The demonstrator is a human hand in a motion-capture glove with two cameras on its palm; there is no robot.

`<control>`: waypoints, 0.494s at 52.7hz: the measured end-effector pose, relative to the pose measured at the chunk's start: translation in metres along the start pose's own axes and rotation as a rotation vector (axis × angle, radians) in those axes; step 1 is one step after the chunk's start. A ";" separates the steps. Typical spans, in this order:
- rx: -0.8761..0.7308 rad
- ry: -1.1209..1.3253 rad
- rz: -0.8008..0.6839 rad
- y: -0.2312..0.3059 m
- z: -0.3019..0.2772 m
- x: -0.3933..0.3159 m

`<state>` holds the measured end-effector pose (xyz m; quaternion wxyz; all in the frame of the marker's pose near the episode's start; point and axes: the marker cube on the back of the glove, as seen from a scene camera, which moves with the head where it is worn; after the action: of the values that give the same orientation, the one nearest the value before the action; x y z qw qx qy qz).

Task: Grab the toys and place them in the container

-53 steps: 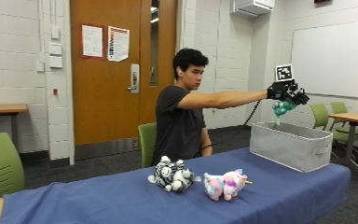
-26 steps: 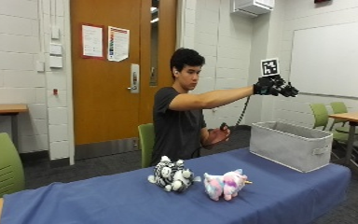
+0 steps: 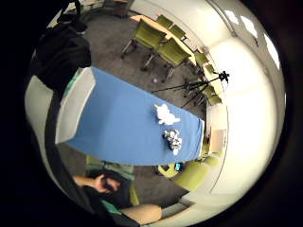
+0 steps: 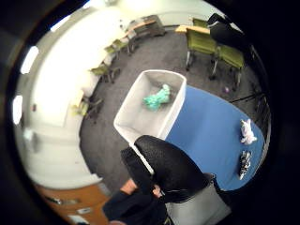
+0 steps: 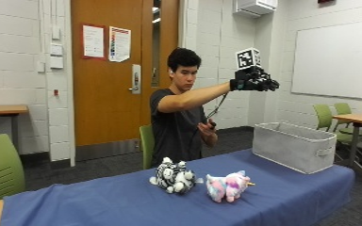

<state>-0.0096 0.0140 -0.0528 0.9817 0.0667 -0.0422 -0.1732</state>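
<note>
A person sits behind a table with a blue cloth (image 5: 105,202). The gloved right hand (image 5: 254,81) is held up high above the grey container (image 5: 292,146), with its fingers loose and nothing in it. A green toy (image 4: 157,98) lies inside the container. A black and white zebra toy (image 5: 173,175) and a pink unicorn toy (image 5: 226,186) sit side by side on the cloth, well apart from the container.

Was classroom or meeting room; whiteboard (image 5: 341,59) on right wall; painted block walls; wooden door (image 5: 115,70) with posted notices at far side; green chairs (image 5: 332,117) at tables.
</note>
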 end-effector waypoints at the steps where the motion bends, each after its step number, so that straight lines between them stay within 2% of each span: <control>1: 0.005 0.031 0.032 0.006 -0.001 0.010; 8: 0.022 0.253 0.272 0.042 0.002 0.067; 16: 0.022 0.251 0.359 0.118 0.015 0.119; 26: -0.038 0.210 0.484 0.164 0.046 0.217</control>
<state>0.2434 0.0859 0.0291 0.9946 0.0537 0.0487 0.0736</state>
